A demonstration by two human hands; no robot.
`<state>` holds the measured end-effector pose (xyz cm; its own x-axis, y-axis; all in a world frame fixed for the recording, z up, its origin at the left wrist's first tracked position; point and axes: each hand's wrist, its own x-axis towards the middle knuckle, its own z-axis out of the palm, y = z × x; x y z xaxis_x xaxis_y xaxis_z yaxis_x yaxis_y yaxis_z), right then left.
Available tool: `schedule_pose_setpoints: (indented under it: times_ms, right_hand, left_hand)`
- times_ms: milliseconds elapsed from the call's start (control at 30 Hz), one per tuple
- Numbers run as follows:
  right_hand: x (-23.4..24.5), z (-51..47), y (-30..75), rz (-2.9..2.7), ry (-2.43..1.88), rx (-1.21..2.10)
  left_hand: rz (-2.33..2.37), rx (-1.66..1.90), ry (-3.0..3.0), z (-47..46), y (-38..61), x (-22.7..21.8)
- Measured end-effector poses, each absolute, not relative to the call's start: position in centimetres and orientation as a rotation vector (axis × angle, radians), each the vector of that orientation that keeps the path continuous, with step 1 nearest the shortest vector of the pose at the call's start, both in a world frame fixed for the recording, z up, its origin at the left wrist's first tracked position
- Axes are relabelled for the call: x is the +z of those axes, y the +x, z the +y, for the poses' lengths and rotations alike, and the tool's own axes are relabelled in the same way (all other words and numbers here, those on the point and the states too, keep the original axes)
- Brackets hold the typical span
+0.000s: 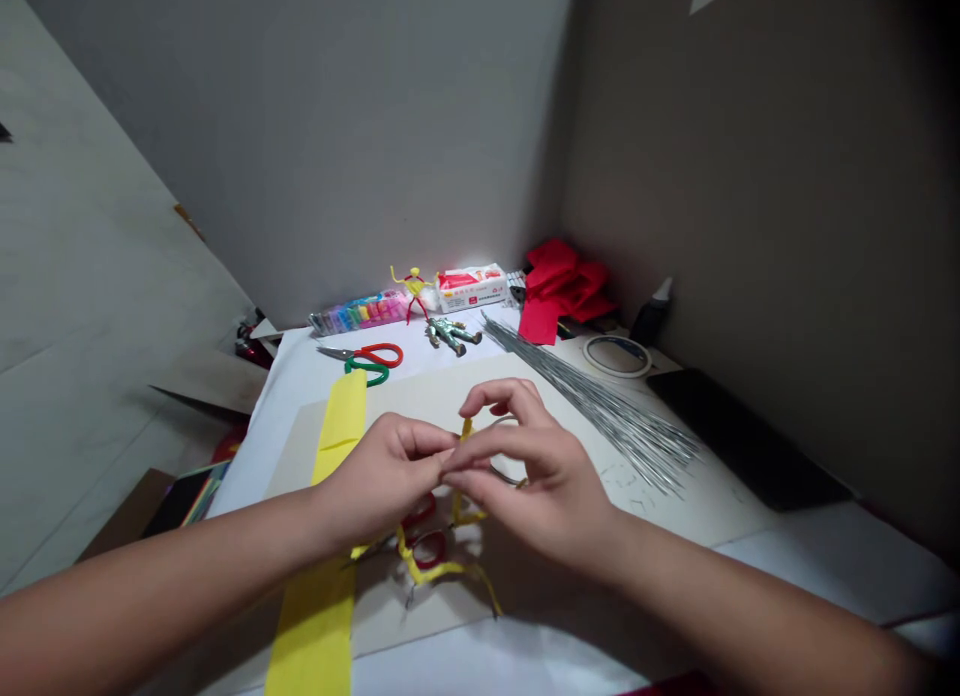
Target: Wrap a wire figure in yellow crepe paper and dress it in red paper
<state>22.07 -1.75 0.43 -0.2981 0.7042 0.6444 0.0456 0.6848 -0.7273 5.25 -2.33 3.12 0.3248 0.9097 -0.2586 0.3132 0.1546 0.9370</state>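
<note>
My left hand [397, 456] and my right hand [540, 466] meet above the table, fingertips pinched together on a wire piece wrapped in yellow strip [467, 428]. A bare curved wire shows behind the fingers of my right hand. More yellow-wrapped wire [442, 573] hangs or lies below the hands; whether it joins the held piece I cannot tell. Beneath it are red-handled scissors [429, 550], partly hidden. Under my left wrist runs a long band of yellow crepe paper [319, 596].
A bundle of thin metal wires [600, 406] lies to the right, near a tape roll [616, 356] and a dark flat slab [742, 436]. Orange-and-green-handled scissors [367, 361], a small yellow-and-red figure [415, 288], a silvery figure [451, 334] and red crepe paper [562, 286] are further back.
</note>
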Motion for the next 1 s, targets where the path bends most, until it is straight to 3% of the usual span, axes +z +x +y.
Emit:
schedule_pose_setpoints:
  times_ms: [167, 433, 633, 1000]
  right_hand:
    - [0.6, -0.3, 22.8, -1.431, -0.709, 1.077]
    - [1.0, -0.4, 22.4, -1.329, -0.697, 1.775]
    - [0.7, -0.1, 22.4, -1.434, -0.719, 1.809]
    - [-0.4, -0.5, 21.2, -1.28, -0.962, 1.549]
  left_hand:
    - [1.234, 0.591, 1.271, -2.5, 4.8, 2.4]
    - [1.04, 0.541, 1.183, -2.9, 4.3, 0.5]
    - [0.917, 0.43, 1.219, -2.4, 3.6, 0.0]
    - [1.224, 0.496, 1.251, -3.0, 4.2, 0.4]
